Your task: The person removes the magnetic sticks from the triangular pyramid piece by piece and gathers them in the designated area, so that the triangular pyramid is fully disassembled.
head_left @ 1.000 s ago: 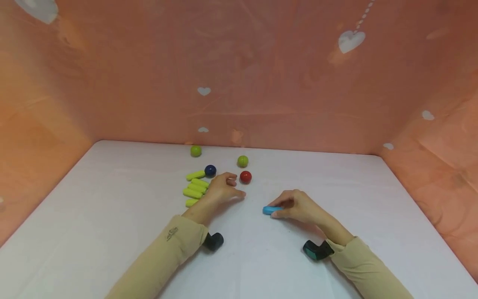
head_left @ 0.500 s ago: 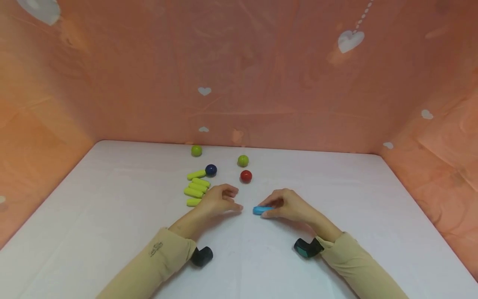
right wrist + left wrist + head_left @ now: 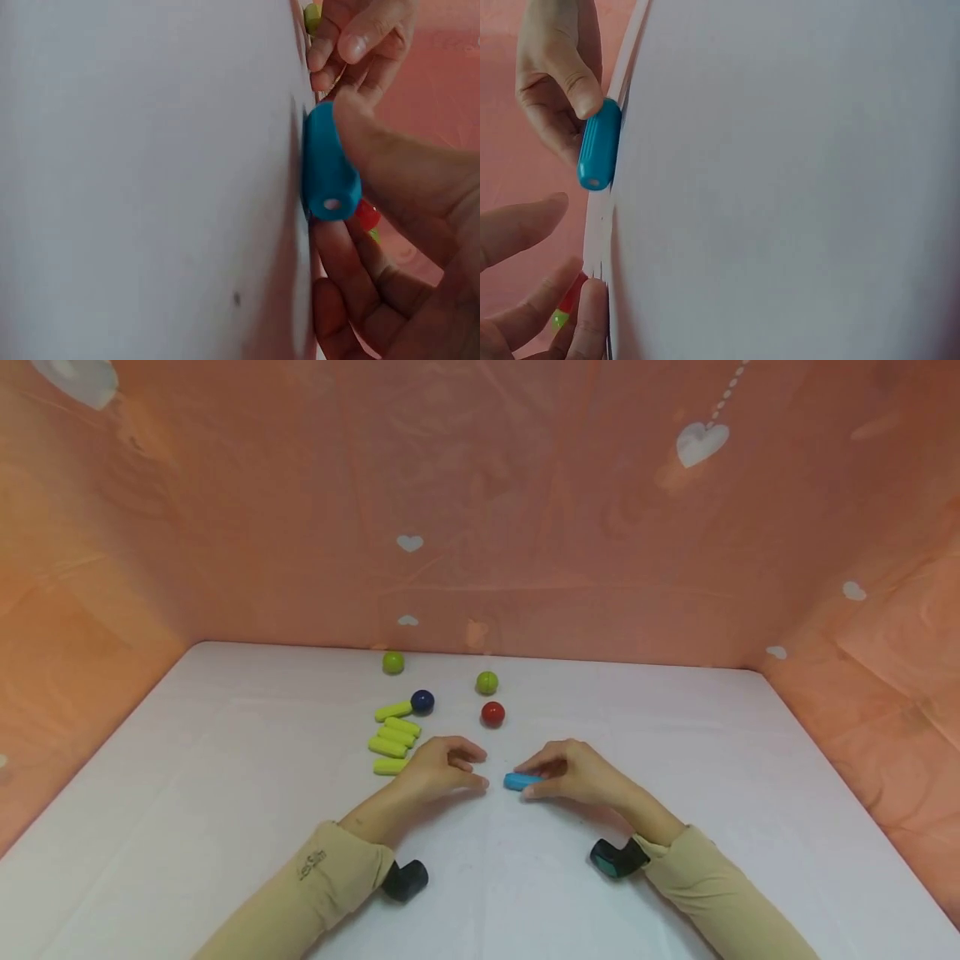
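Between thumb and fingers, my right hand (image 3: 581, 772) pinches a blue elongated bead (image 3: 521, 782). The right wrist view shows a small hole in the end of this blue bead (image 3: 331, 161), and the left wrist view shows lengthwise grooves on its side. It lies level, at or just over the white table. My left hand (image 3: 442, 768) faces it from the left, thumb and fingers apart and nothing between them. Just left of that hand lie several yellow-green elongated pieces (image 3: 387, 747), one partly hidden by it. A red ball (image 3: 492, 714) sits beyond both hands.
A dark blue ball (image 3: 422, 702) touches the farthest yellow-green piece. Two green balls stand farther back, a left one (image 3: 393, 662) and a right one (image 3: 487, 682). Orange cloth (image 3: 480, 568) with white hearts rises behind and beside the white table (image 3: 675, 727).
My right hand has moved left with the blue bead, bringing it near my left hand. The left hand has drawn back toward me, away from the red ball.
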Tool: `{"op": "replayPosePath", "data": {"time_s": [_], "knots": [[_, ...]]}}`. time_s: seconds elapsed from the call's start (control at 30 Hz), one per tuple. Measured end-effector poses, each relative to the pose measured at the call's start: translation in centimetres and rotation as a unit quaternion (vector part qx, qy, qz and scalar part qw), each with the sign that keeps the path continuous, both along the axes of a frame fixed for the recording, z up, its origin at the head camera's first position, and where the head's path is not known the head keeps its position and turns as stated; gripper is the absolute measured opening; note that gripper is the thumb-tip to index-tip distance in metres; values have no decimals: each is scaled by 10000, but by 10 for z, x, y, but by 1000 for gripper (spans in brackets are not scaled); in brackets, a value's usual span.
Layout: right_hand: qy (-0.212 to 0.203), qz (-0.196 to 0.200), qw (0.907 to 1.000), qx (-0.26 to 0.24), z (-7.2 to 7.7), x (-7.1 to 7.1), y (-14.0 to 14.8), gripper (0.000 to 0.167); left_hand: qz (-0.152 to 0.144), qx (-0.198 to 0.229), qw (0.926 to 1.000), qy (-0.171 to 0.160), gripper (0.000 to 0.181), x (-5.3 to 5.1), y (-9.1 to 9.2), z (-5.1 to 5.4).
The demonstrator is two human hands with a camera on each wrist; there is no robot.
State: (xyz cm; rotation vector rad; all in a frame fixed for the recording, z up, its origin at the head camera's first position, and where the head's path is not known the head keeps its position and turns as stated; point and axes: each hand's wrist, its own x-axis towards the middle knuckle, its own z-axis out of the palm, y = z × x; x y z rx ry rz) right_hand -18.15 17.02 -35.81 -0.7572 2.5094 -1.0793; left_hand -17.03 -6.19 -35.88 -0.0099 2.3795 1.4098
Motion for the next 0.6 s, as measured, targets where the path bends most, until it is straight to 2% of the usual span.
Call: {"op": "replayPosePath", "data": {"time_s": [0.2,0.33,0.6], "knots": [[-57,-4,9999,-93,-1,0,12,37,-272,116,9995,125,32,0,8,-3],[-153,-126,9998,-42,-2,0,22,41,-345,137,9992,165,32,0,13,-3],[22,-45,10000,-82,-2,2,35,41,-503,207,9982,254,30,0,21,-4]]}}
